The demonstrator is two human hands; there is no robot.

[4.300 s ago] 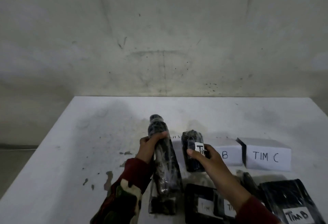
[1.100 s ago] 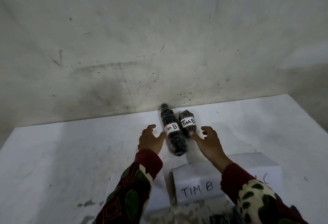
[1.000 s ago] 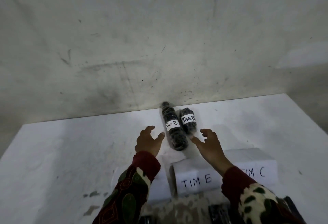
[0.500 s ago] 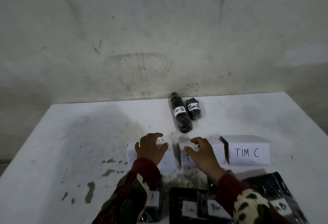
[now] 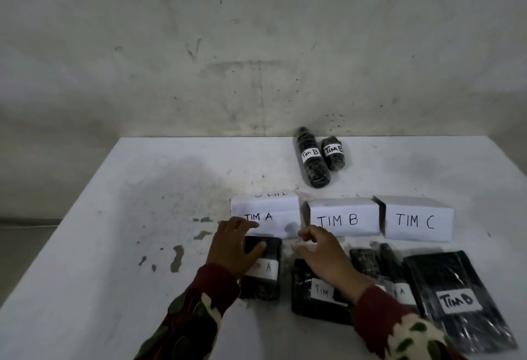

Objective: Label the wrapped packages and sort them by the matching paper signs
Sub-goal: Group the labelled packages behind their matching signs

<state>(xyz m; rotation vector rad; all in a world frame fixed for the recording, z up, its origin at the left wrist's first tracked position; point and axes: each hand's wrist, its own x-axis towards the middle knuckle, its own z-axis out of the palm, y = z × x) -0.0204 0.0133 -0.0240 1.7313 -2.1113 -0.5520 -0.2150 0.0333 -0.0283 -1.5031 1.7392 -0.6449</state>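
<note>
Resting on a black package labelled A (image 5: 261, 270) at lower centre of the frame, the left hand (image 5: 232, 247) lies with loose fingers, gripping nothing. The right hand (image 5: 322, 251) hovers with relaxed fingers, empty, above another black package (image 5: 316, 291). Signs TIM A (image 5: 266, 217), TIM B (image 5: 340, 218) and TIM C (image 5: 416, 221) stand just above; two packages labelled B (image 5: 312, 157) lie near the upper wall.
</note>
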